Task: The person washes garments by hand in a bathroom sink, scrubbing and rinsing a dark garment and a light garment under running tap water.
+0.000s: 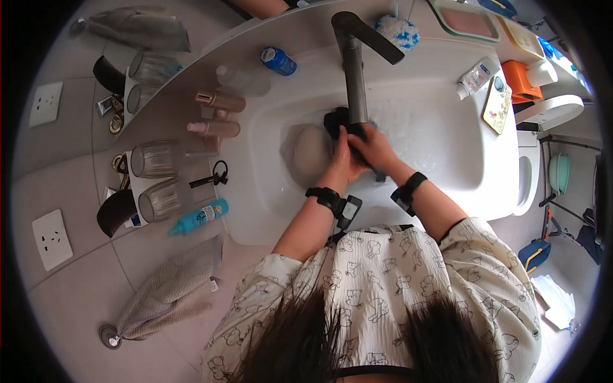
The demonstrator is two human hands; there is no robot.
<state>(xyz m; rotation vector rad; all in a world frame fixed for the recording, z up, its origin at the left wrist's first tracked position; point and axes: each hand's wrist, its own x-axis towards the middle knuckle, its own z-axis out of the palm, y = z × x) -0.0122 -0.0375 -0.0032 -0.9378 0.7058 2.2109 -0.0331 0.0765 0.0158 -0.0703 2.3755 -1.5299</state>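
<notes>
Under the dark tap (355, 83), both hands are together over the white sink (255, 198). A wet black cloth (336, 120) bunches up between them; its exact kind does not show. My left hand (346, 161) closes on the cloth from the left, its thumb side pointing up toward the spout. Pressed against it, my right hand (375, 152) has its fingers curled round the cloth, and a dark end hangs below the hands. Left of the cloth, a pale, rounded, see-through shape (310, 151) lies in the basin, partly covered by the hands.
Pink bottles (220, 102), a blue bottle (278, 60) and a turquoise bottle (203, 217) stand left and behind. A white tube (477, 78) and a soap dish (497, 107) lie on the right rim. A grey towel (169, 293) hangs lower left.
</notes>
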